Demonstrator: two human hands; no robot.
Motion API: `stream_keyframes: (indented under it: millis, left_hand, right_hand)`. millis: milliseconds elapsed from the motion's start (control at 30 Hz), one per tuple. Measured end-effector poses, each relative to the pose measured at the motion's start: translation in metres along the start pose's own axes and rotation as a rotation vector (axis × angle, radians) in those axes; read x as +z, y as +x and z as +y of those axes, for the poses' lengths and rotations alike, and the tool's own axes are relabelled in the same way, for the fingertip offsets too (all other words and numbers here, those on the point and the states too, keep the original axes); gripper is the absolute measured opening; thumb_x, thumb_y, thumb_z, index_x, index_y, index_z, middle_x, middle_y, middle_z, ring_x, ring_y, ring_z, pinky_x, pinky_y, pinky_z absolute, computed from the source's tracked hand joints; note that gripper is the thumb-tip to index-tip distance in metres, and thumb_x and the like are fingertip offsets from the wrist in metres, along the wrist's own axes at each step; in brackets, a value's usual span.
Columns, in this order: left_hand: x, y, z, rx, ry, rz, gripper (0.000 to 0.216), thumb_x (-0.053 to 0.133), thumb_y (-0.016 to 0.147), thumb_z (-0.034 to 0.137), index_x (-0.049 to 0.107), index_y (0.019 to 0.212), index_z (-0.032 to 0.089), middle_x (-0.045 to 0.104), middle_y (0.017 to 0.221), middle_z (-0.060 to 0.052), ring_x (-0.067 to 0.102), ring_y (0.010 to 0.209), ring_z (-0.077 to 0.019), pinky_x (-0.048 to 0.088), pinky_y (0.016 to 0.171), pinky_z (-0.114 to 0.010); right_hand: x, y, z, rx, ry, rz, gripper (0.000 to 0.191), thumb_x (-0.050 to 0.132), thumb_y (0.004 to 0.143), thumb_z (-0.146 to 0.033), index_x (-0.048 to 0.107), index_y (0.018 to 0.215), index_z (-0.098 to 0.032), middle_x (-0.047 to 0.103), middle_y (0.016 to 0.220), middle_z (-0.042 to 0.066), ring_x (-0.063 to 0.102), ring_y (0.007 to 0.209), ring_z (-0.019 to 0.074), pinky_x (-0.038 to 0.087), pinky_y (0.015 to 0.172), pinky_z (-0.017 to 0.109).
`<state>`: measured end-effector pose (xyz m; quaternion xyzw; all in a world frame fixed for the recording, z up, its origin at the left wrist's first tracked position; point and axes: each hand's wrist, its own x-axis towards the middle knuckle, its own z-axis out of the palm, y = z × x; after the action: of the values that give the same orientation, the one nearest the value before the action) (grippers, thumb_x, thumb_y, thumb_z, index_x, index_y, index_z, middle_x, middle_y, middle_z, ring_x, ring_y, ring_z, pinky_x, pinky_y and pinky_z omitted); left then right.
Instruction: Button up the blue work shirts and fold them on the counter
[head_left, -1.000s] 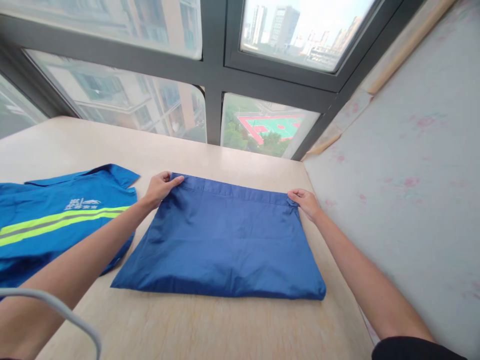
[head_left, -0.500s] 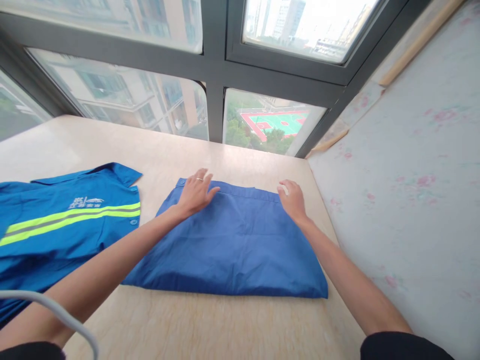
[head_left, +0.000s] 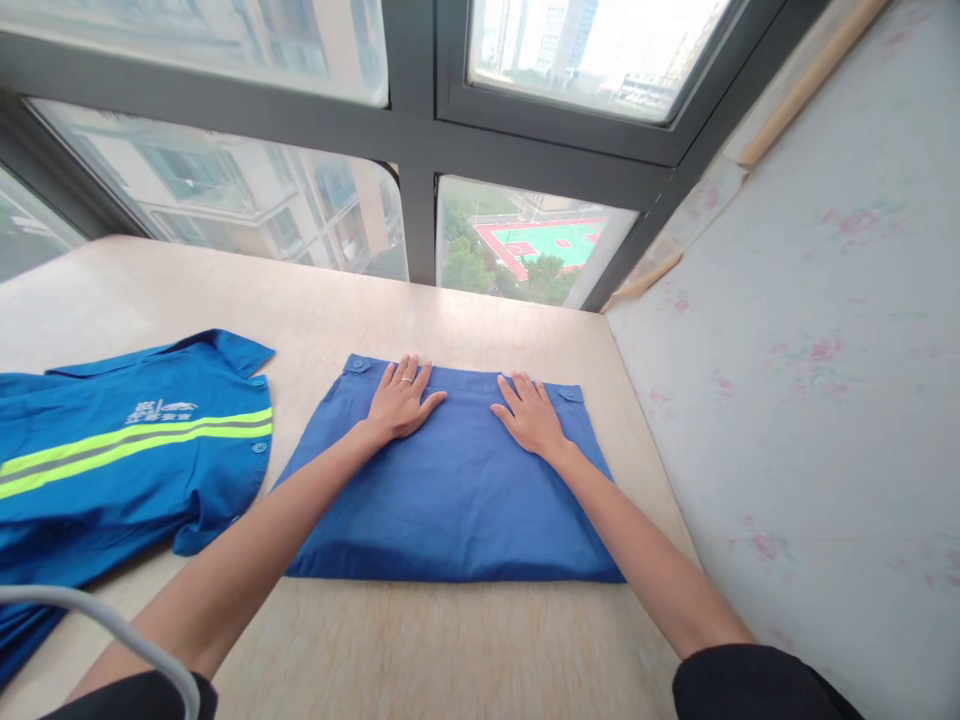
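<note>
A blue garment [head_left: 450, 500] lies folded flat on the pale surface, its banded edge toward the window and a buttoned tab at each end of that band. Whether it is a jacket or something else, I cannot tell. My left hand [head_left: 403, 400] rests palm down on the left part of the band, fingers spread, a ring on one finger. On the right part, my right hand [head_left: 531, 412] also lies flat with its fingers apart. To the left is a brighter blue work shirt [head_left: 150, 470] with a collar, a white printed logo and a yellow-and-grey stripe.
The pale marbled ledge [head_left: 360, 650] runs up to a grey window frame [head_left: 416, 180]. A flowered wall [head_left: 810, 400] borders it on the right. A light grey cable [head_left: 112, 625] curves across the lower left, in front of my left forearm.
My right hand has moved left from the garment's right corner and now lies flat, uncovering the right button tab. My left hand has flattened onto the band. The garment's lower right corner has drawn inward.
</note>
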<state>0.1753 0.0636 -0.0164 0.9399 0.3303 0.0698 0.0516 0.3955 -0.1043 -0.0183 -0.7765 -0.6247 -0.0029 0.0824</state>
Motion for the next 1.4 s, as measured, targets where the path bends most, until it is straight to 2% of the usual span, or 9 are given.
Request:
stream_keyframes:
  millis: [267, 367, 667, 867, 1000, 1100, 1200, 1267, 1400]
  left_hand:
    - [-0.011, -0.022, -0.035, -0.107, 0.048, -0.008, 0.078, 0.023, 0.096, 0.062, 0.033, 0.150, 0.007, 0.027, 0.158, -0.021, 0.018, 0.149, -0.0333, 0.023, 0.117, -0.048]
    - [-0.013, -0.029, -0.043, -0.064, 0.038, -0.025, 0.075, 0.024, 0.096, 0.059, 0.032, 0.151, 0.009, 0.029, 0.158, -0.018, 0.022, 0.148, -0.0310, 0.021, 0.118, -0.046]
    - [-0.018, -0.052, -0.082, 0.134, -0.001, -0.097, 0.068, 0.025, 0.097, 0.054, 0.030, 0.153, 0.016, 0.024, 0.160, -0.010, 0.019, 0.149, -0.0226, 0.014, 0.122, -0.041]
    - [-0.023, -0.085, -0.108, 0.105, 0.006, -0.079, 0.062, 0.029, 0.096, 0.047, 0.037, 0.150, 0.017, 0.028, 0.158, -0.010, 0.023, 0.148, -0.0243, 0.019, 0.120, -0.046]
    - [-0.028, -0.098, -0.114, 0.076, 0.009, -0.071, 0.061, 0.032, 0.095, 0.045, 0.041, 0.147, 0.016, 0.034, 0.156, -0.012, 0.029, 0.146, -0.0259, 0.023, 0.119, -0.046]
    - [-0.037, -0.098, -0.105, 0.044, 0.047, -0.060, 0.059, 0.035, 0.094, 0.043, 0.048, 0.141, 0.011, 0.043, 0.150, -0.016, 0.037, 0.141, -0.0292, 0.029, 0.115, -0.047]
    - [-0.052, -0.097, -0.077, 0.007, 0.121, 0.003, 0.051, 0.040, 0.093, 0.042, 0.058, 0.128, 0.010, 0.057, 0.136, -0.022, 0.043, 0.137, -0.0338, 0.033, 0.111, -0.050]
    - [-0.061, -0.101, -0.047, 0.023, 0.137, 0.062, 0.048, 0.040, 0.095, 0.043, 0.062, 0.123, 0.010, 0.061, 0.130, -0.022, 0.043, 0.136, -0.0343, 0.033, 0.111, -0.050]
    - [-0.058, -0.118, 0.026, 0.137, 0.044, 0.071, 0.058, 0.032, 0.098, 0.050, 0.054, 0.135, 0.011, 0.054, 0.141, -0.019, 0.039, 0.140, -0.0300, 0.032, 0.114, -0.045]
  right_hand:
    - [0.000, -0.018, 0.034, 0.151, -0.124, 0.078, 0.064, 0.030, 0.100, -0.053, 0.042, 0.147, -0.011, 0.030, 0.156, 0.021, 0.023, 0.146, 0.0339, 0.016, 0.117, 0.054]
    - [0.002, -0.019, 0.040, 0.184, -0.102, 0.043, 0.067, 0.028, 0.099, -0.056, 0.038, 0.148, -0.011, 0.033, 0.155, 0.020, 0.027, 0.145, 0.0325, 0.017, 0.117, 0.054]
    - [-0.002, -0.020, 0.052, 0.159, -0.055, -0.030, 0.068, 0.025, 0.099, -0.057, 0.035, 0.150, -0.014, 0.030, 0.158, 0.017, 0.024, 0.147, 0.0302, 0.017, 0.118, 0.049]
    - [-0.001, -0.021, 0.055, 0.123, -0.058, 0.007, 0.061, 0.027, 0.101, -0.051, 0.040, 0.147, -0.015, 0.035, 0.155, 0.015, 0.028, 0.145, 0.0281, 0.021, 0.116, 0.048]
    - [-0.003, -0.021, 0.052, 0.111, -0.087, 0.032, 0.058, 0.029, 0.101, -0.048, 0.042, 0.146, -0.013, 0.039, 0.153, 0.017, 0.031, 0.143, 0.0290, 0.023, 0.115, 0.048]
    - [-0.005, -0.022, 0.046, 0.136, -0.124, 0.052, 0.056, 0.031, 0.100, -0.044, 0.044, 0.144, -0.010, 0.040, 0.151, 0.020, 0.032, 0.142, 0.0315, 0.022, 0.114, 0.052]
    - [-0.009, -0.027, 0.028, 0.216, -0.145, 0.094, 0.056, 0.035, 0.100, -0.040, 0.046, 0.141, -0.005, 0.036, 0.152, 0.026, 0.030, 0.143, 0.0356, 0.019, 0.114, 0.057]
    - [-0.014, -0.033, 0.005, 0.248, -0.105, 0.110, 0.058, 0.036, 0.099, -0.040, 0.043, 0.142, -0.002, 0.033, 0.153, 0.028, 0.028, 0.143, 0.0369, 0.019, 0.114, 0.057]
    - [-0.023, -0.057, -0.067, 0.181, 0.072, 0.101, 0.065, 0.033, 0.099, -0.049, 0.039, 0.146, -0.005, 0.031, 0.155, 0.024, 0.026, 0.145, 0.0344, 0.023, 0.116, 0.053]
